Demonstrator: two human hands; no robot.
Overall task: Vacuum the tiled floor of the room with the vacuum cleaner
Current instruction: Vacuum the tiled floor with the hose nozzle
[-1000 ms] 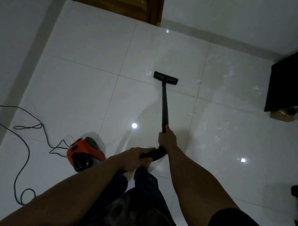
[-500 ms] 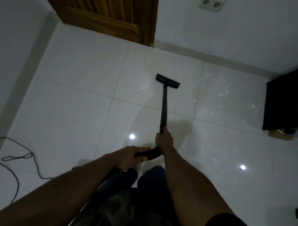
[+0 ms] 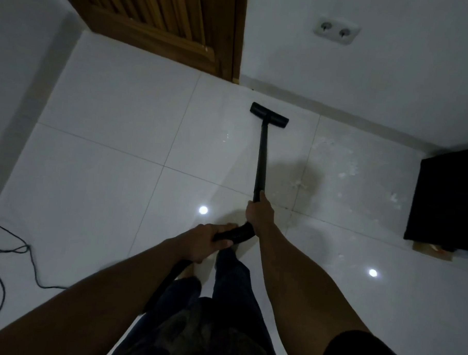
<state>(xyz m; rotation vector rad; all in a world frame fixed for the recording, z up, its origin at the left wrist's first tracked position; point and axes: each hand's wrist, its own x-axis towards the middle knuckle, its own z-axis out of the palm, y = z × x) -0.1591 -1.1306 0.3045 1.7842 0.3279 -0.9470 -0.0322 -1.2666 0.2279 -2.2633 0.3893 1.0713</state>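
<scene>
A black vacuum wand (image 3: 261,162) runs from my hands out to its flat floor head (image 3: 269,115), which rests on the glossy white tiled floor (image 3: 115,172) close to the far wall. My right hand (image 3: 259,214) is wrapped around the wand's lower end. My left hand (image 3: 211,242) grips the curved black handle (image 3: 237,234) just behind it, and the hose (image 3: 166,281) drops away under my left forearm. White crumbs of debris (image 3: 343,171) lie scattered on the tiles to the right of the wand. The vacuum's body is out of view.
A wooden door (image 3: 164,26) stands at the back left, with a double wall socket (image 3: 336,30) to its right. A black cabinet (image 3: 449,203) blocks the right side. The power cord (image 3: 12,259) loops over the floor at the left edge. My legs are below.
The floor head has slid forward toward the far wall and door. The view has tilted up, so the red vacuum body has left the frame and the socket has come in.
</scene>
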